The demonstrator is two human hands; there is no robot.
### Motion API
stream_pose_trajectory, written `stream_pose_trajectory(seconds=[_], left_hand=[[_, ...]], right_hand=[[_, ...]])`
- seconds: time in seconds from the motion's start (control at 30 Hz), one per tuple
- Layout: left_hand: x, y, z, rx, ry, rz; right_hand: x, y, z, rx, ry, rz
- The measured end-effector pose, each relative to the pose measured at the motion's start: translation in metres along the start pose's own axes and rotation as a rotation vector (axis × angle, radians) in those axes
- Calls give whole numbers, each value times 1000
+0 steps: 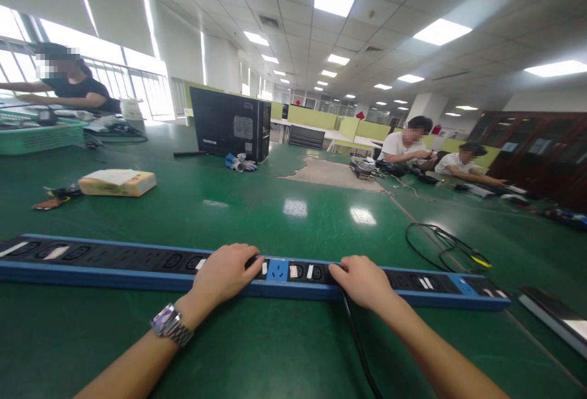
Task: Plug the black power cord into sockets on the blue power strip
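A long blue-and-black power strip (pixel 277 270) lies across the table in front of me, its sockets facing up and several bearing small white labels. My left hand (pixel 224 273), with a metal watch (pixel 172 324) on the wrist, is closed over the strip just left of a blue socket. Further right, my right hand (pixel 362 279) is curled over the sockets with thumb and fingers bent. From under it a black cable (pixel 355 338) runs over the strip's near edge toward me. The cable's end is hidden by that hand.
A computer case (pixel 232 122) stands ahead with gloves (pixel 241 162) beside it. A tissue pack (pixel 117 183) lies left, near a green basket (pixel 41 137). Coiled cable (pixel 443 243) and a dark, flat-topped object (pixel 553 319) are at right. Other people sit around the table.
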State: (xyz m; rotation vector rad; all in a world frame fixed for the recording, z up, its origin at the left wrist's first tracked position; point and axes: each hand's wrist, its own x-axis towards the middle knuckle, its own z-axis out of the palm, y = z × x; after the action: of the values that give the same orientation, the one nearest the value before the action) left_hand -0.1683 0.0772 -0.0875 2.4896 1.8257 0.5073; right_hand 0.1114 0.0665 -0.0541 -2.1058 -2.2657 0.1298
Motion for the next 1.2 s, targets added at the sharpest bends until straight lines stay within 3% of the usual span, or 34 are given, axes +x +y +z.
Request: stream_pose_trajectory(seconds=[0.23,0.37,0.43,0.6,0.77,0.97,1.1,1.2], left_hand=[[1,1,-1,16,-6,-8],[0,1,-1,18,0,-4],[0,1,0,22,0,-2],[0,0,0,22,19,0],[-5,4,2,-1,173,41],[-19,49,13,-144,234,257],[-29,91,21,-256,121,394],[-33,115,25,-380,-4,412]], right_hand=[[9,17,6,127,9,-54],[18,37,23,163,288,17],[21,44,33,120,351,-10],[21,45,42,107,312,-83],[19,42,38,68,291,-68],[15,42,44,112,377,-113],[10,39,48,79,430,-98],[9,39,50,72,439,-67]])
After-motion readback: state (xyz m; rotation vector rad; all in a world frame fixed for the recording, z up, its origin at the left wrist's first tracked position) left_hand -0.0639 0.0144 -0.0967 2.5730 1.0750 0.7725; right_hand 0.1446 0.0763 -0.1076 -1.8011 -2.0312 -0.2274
